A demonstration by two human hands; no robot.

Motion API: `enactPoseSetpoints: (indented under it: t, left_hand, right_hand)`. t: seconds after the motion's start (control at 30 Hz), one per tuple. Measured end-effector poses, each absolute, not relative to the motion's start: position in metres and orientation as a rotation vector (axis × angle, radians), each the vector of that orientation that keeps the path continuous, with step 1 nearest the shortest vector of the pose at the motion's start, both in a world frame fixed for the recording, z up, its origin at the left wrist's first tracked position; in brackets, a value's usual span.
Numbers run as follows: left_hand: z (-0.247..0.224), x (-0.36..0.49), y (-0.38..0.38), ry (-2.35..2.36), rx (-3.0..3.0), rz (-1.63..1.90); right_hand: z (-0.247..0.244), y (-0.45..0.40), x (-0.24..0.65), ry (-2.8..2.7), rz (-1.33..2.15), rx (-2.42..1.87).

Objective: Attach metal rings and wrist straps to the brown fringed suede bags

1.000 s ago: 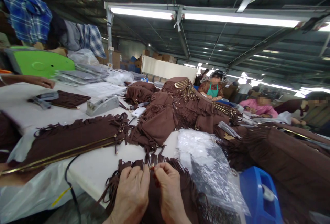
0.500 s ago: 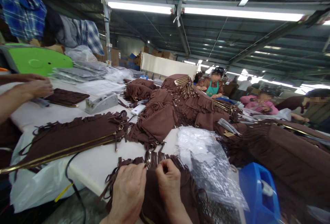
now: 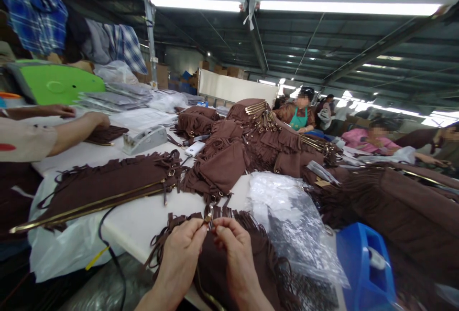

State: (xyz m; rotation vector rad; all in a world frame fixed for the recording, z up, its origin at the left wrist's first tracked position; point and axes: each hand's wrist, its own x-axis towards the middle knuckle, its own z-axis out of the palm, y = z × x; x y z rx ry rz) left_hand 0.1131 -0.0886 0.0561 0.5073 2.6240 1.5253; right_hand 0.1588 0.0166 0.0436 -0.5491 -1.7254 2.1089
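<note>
A dark brown fringed bag [image 3: 212,273] lies in front of me at the table edge, with a gold zip [image 3: 211,300] along its near side. My left hand [image 3: 182,249] is closed over its far edge, thumb and finger pinching a small gold metal clasp [image 3: 208,218]. Close beside the clasp, the fingertips of my right hand [image 3: 234,246] are pressed together; whatever they grip is too small to make out. Another brown fringed bag [image 3: 107,187] with a gold zip lies flat to the left.
A heap of fringed bags [image 3: 229,158] covers the table's middle. Clear plastic bags [image 3: 287,206] and a blue plastic container [image 3: 362,263] stand right. A grey tape dispenser [image 3: 145,140] sits left, where a co-worker's hand [image 3: 95,122] touches a brown piece. Further people sit beyond.
My right hand's fingers have opened out slightly and moved closer to the clasp. At left, the co-worker's near arm has reached rightward onto the brown piece. The view has shifted slightly.
</note>
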Motion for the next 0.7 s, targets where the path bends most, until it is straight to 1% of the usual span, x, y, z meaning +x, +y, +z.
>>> enactPoseSetpoints:
  t: [0.1,0.27,0.33,0.4,0.5,0.6,0.7]
  left_hand:
    - [0.057,0.112,-0.088,2.446,0.400,1.602]
    - [0.059,0.111,-0.088,2.295,0.317,1.687]
    - [0.058,0.113,-0.090,2.314,0.337,1.661]
    - [0.055,0.114,-0.091,2.432,0.415,1.596]
    - [0.048,0.115,-0.092,2.777,0.668,1.511]
    - [0.039,0.115,-0.091,3.220,1.135,1.402]
    - [0.036,0.115,-0.089,3.515,1.619,1.116]
  right_hand:
    - [0.044,0.015,0.158,-1.618,2.163,-0.556]
    - [0.045,0.016,0.160,-1.415,2.407,-0.567]
    - [0.047,0.016,0.161,-1.455,2.376,-0.578]
    - [0.050,0.014,0.161,-1.576,2.252,-0.576]
    - [0.054,0.011,0.161,-1.710,2.116,-0.512]
    - [0.054,0.009,0.158,-1.757,2.060,-0.480]
    - [0.051,0.009,0.157,-1.819,2.001,-0.537]
